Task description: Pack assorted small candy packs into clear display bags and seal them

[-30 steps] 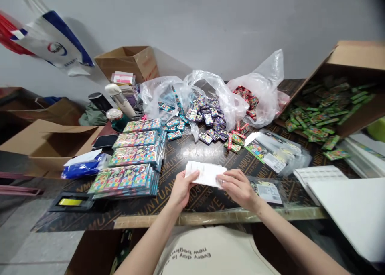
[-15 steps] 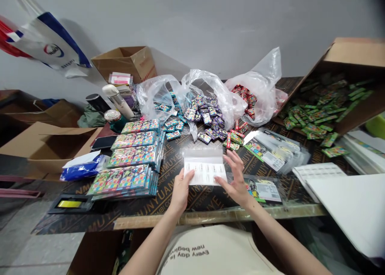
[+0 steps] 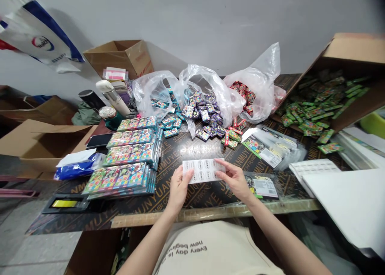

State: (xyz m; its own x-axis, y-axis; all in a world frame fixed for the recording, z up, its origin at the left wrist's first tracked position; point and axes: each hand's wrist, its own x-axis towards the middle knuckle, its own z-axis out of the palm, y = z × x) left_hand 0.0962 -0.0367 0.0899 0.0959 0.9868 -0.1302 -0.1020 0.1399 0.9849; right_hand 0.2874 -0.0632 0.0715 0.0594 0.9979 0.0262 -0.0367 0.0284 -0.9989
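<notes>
A small white sheet of oval printed labels [image 3: 203, 171] is held up over the table's front part. My left hand [image 3: 179, 186] pinches its left end, thumb on top. At the right end my right hand [image 3: 236, 180] grips it between thumb and fingers. Just beyond the sheet lies a shiny clear plastic piece [image 3: 200, 149]; whether it joins the sheet I cannot tell. Beside my right hand is a clear bag with a printed card [image 3: 264, 186]. Small purple packets [image 3: 209, 112] and red and green packets [image 3: 231, 135] lie farther back.
Stacked packs of colourful packets [image 3: 126, 152] stand at left, near a tape dispenser [image 3: 67, 204]. Plastic bags [image 3: 207, 78] of packets line the back. On the right are printed clear bags [image 3: 270, 146], a tipped carton [image 3: 355, 50] of green packets and white sheets [image 3: 345, 198].
My right hand's fingers have closed onto the sheet's right end. The sheet now faces me more fully, showing its ovals plainly. The whole view has shifted slightly.
</notes>
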